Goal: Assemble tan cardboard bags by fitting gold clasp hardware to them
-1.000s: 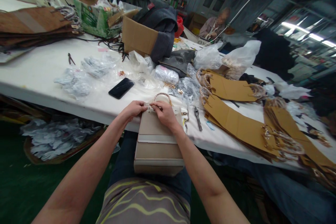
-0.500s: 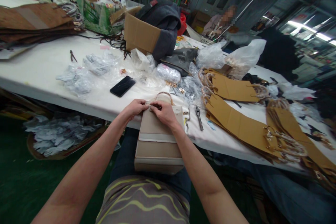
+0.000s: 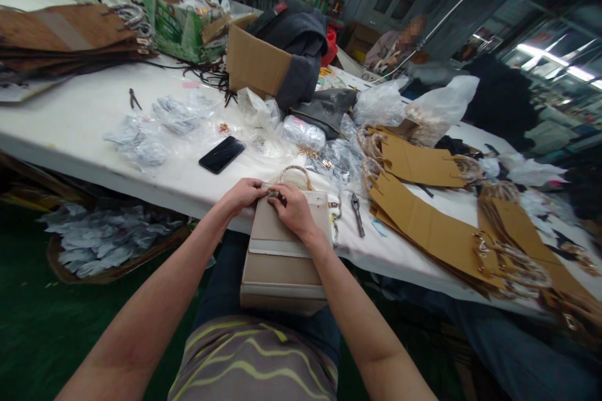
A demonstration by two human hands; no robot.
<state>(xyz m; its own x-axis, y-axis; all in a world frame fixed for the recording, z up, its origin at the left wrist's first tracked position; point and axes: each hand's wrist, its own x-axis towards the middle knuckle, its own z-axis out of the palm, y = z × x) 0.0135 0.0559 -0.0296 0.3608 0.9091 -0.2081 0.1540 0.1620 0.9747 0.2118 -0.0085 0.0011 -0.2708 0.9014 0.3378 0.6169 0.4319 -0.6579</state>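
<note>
A beige handbag (image 3: 277, 232) lies across my lap and the table's front edge, its wrapped handle (image 3: 295, 170) pointing away from me. At the bag's upper left corner, my left hand (image 3: 245, 194) is closed, thumb and fingers pinching the edge. Right beside it my right hand (image 3: 292, 208) rests on the bag, fingers curled and pressed together near the corner. Whatever small piece is between those fingertips is hidden. A short metal chain (image 3: 335, 219) hangs at the bag's right side. Close by on the table lies a metal hand tool (image 3: 357, 215).
A black phone (image 3: 221, 155) lies beyond my left hand, near plastic bags (image 3: 141, 138) and small gold fittings (image 3: 308, 153). Stacked tan bag panels (image 3: 427, 219) cover the right side. A cardboard box (image 3: 258, 62) stands behind. At the right edge, another person's hand (image 3: 583, 308) touches panels.
My right hand's fingers have shifted slightly and curled more at the bag's corner. My left hand stays in place. Another person's hand has come into view at the right edge.
</note>
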